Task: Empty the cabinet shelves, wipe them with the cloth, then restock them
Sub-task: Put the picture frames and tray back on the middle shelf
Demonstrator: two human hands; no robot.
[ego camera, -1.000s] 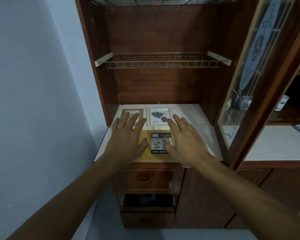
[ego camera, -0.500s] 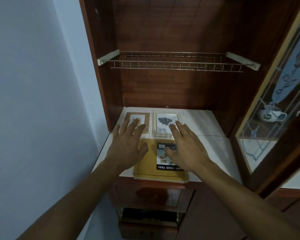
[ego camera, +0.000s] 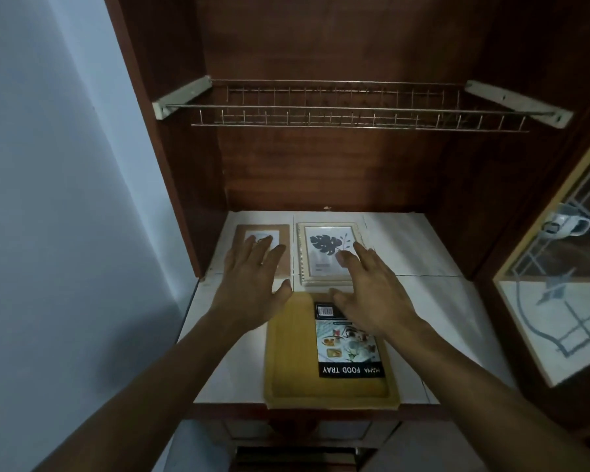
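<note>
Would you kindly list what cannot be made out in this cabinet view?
Head view.
brown frame, picture: mostly under the left hand.
yellow food tray, label top: under the right hand.
mug: blurred behind the glass door.
drawer contents: dark, cut by the bottom edge.

Pale blue-white wall (ego camera: 65, 199) fills the left. At right, a glass door (ego camera: 559, 318) w/ leaded pattern & yellowish frame; white mug (ego camera: 568, 225) shows thru it (far end, a bit blurred).
</note>
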